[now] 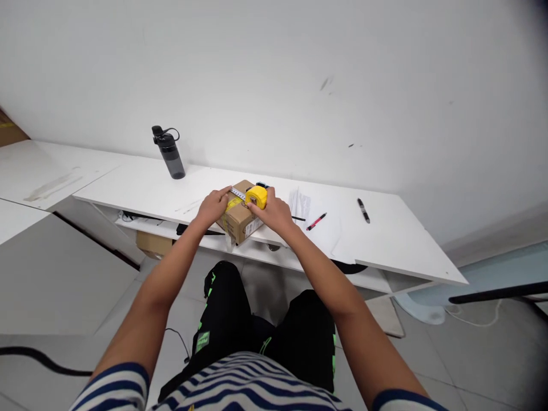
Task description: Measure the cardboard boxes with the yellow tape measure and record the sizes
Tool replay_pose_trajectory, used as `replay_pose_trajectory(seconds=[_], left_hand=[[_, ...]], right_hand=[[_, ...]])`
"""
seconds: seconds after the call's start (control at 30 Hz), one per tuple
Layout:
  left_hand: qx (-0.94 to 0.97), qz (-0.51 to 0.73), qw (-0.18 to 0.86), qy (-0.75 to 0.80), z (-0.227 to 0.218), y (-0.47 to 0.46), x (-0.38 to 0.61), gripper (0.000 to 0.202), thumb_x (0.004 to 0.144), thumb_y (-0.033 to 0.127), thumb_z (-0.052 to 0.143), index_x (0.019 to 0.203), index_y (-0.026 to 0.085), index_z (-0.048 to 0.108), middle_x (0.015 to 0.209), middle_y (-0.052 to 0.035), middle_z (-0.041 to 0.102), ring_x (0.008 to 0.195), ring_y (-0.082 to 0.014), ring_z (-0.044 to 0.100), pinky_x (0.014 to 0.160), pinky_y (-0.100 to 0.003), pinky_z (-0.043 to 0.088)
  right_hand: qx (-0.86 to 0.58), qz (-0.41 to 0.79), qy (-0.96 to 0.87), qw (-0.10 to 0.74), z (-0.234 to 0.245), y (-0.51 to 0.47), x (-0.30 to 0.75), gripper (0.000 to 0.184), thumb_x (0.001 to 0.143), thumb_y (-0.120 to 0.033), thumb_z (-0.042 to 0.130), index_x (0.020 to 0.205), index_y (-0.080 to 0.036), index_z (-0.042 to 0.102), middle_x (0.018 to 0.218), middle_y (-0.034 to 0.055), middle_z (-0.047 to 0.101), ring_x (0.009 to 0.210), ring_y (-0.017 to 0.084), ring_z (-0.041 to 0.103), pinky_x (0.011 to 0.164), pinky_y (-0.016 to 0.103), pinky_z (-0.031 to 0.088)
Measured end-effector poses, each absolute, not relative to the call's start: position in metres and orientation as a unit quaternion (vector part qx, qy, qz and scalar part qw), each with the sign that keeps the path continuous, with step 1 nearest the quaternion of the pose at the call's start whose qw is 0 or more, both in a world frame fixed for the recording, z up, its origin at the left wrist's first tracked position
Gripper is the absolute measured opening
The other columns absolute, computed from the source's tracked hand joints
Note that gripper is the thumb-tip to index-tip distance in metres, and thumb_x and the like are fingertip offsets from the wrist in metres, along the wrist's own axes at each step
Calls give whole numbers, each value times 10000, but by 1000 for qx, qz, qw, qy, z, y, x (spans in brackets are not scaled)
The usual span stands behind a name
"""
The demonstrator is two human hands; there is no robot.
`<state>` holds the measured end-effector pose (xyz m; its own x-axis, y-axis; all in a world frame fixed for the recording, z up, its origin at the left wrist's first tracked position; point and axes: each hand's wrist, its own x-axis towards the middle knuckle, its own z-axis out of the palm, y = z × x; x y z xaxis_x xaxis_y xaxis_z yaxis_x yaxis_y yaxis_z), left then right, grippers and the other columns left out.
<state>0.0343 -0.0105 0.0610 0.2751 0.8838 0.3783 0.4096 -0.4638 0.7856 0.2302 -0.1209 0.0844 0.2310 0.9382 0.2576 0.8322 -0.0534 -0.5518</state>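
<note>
A small cardboard box (240, 220) sits at the near edge of a white desk (141, 188). My right hand (274, 213) is closed on a yellow tape measure (256, 196) resting on the box's right side. A short length of tape (238, 193) runs left across the top of the box. My left hand (213, 206) is closed on the tape's end at the box's left side.
A dark water bottle (170, 152) stands at the back left of the desk. Papers (302, 202), a red pen (316, 221) and a black pen (363, 210) lie to the right of the box. A second white surface (38, 171) adjoins on the left.
</note>
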Motion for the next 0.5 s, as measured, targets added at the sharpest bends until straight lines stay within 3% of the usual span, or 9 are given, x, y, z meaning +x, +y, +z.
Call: replay_pose_trajectory(seconds=[0.1, 0.2, 0.3, 0.5], left_hand=[[798, 297, 222, 475, 75, -13, 33, 452, 880, 325, 554, 1313, 257, 666, 1064, -119, 663, 1120, -345, 617, 1092, -517, 419], [829, 220, 162, 487, 83, -19, 34, 507, 953, 345, 399, 1424, 249, 560, 1182, -124, 658, 1164, -319, 609, 1069, -485, 447], [842, 190, 137, 486, 84, -23, 34, 536, 983, 344, 298, 1467, 243, 505, 1241, -126, 639, 1176, -292, 609, 1056, -442, 456], [835, 182, 142, 500, 83, -25, 32, 546, 990, 390, 264, 1463, 275, 511, 1162, -120, 622, 1090, -289, 636, 989, -425, 481]], right_hand=[[-735, 86, -597, 311, 86, -133, 225, 534, 864, -638, 574, 1151, -207, 444, 928, 149, 722, 814, 350, 676, 606, 340, 382], [-756, 83, -565, 320, 76, -155, 223, 536, 874, -610, 576, 1207, -207, 459, 886, 111, 730, 795, 320, 686, 596, 308, 358], [-773, 87, -528, 341, 58, -179, 223, 550, 868, -640, 567, 1202, -213, 471, 860, 85, 730, 796, 304, 694, 599, 290, 351], [-781, 130, -463, 398, 32, -190, 218, 591, 845, -674, 567, 1202, -214, 464, 925, 98, 740, 851, 306, 705, 643, 302, 408]])
